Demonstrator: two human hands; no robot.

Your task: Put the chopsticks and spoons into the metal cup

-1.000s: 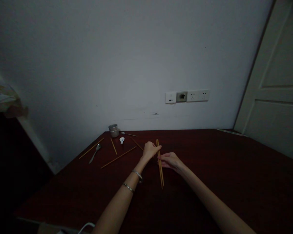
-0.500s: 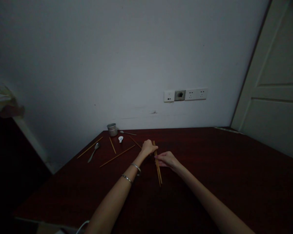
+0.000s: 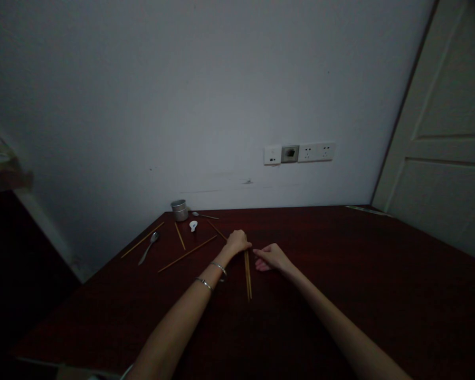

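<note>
My left hand [image 3: 238, 241] has its fingers closed round the upper part of a few wooden chopsticks [image 3: 248, 277]. Their lower ends point toward me over the dark red table [image 3: 301, 316]. Just right of the bundle is my right hand [image 3: 272, 257], apart from the chopsticks. Its fingers are loosely bent with a gap between them, and nothing shows in them. Partly behind my left hand lies a single chopstick [image 3: 217, 230]. Another chopstick [image 3: 187, 254] rests slantwise to the left of that hand.
Farther left lie a short-looking chopstick [image 3: 180, 236], a metal spoon [image 3: 148, 248] and a chopstick [image 3: 142, 240] along the table edge. A metal cup [image 3: 179, 210], a white spoon [image 3: 193, 226] and a thin metal spoon [image 3: 206, 215] are near the wall [image 3: 221, 105].
My right hand has let go of the chopsticks. My left hand has shifted the bundle slightly left, and its lower ends have swung left.
</note>
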